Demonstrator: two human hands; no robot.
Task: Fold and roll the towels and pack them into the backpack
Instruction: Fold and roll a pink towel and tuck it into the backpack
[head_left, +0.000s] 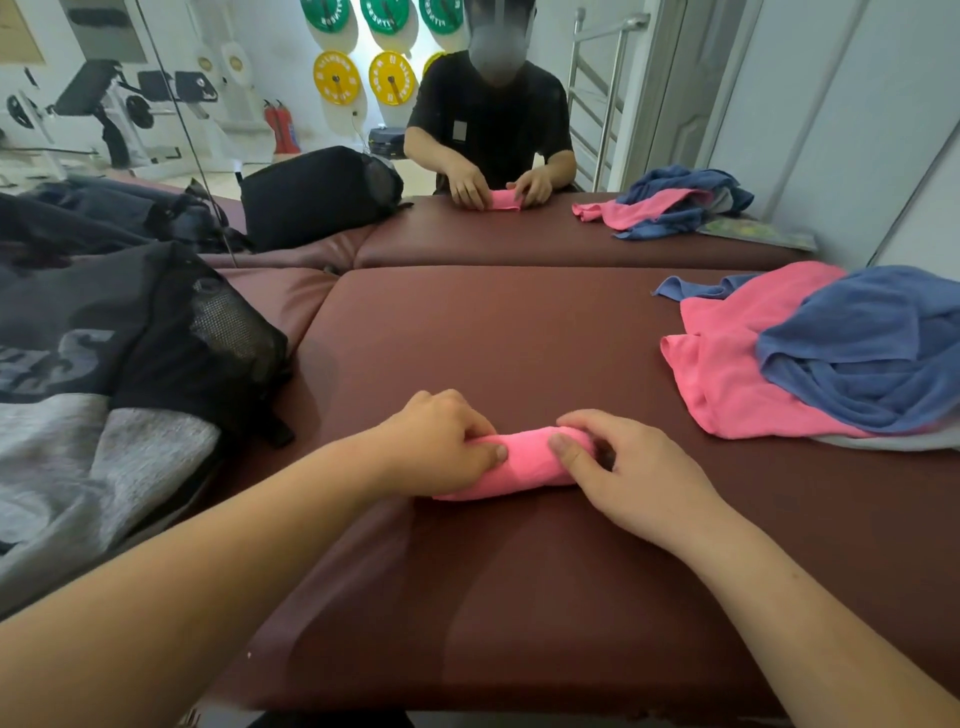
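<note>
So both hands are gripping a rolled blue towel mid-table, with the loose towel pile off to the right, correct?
Not quite. The head view shows the rolled towel gripped by the left hand and right hand is pink, not blue. It does lie in the middle of the table, and the loose towel pile is off to the right.

backpack (156, 332): cut by left edge | towel pile (857, 353): cut by right edge

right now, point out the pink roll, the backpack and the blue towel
pink roll (524, 460): head view, bare middle of the roll
backpack (228, 325): head view, its mesh pocket
blue towel (857, 353): head view, top fold on the pile
</note>
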